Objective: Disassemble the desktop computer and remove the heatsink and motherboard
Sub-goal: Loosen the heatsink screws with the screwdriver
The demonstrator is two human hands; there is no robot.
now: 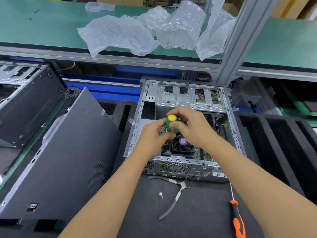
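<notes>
My hands hide the green screwdriver's shaft and tip; the orange screwdriver's handle runs off the bottom edge.

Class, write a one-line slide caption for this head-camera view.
Both hands, left and right, grip a green-yellow screwdriver above the heatsink fan inside the open computer case.

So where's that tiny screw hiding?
Find the open computer case, then drop to the dark mat in front of it. The screw lies there alone, just left of the grey pliers. It is the smallest, shiniest thing on the mat.
</notes>
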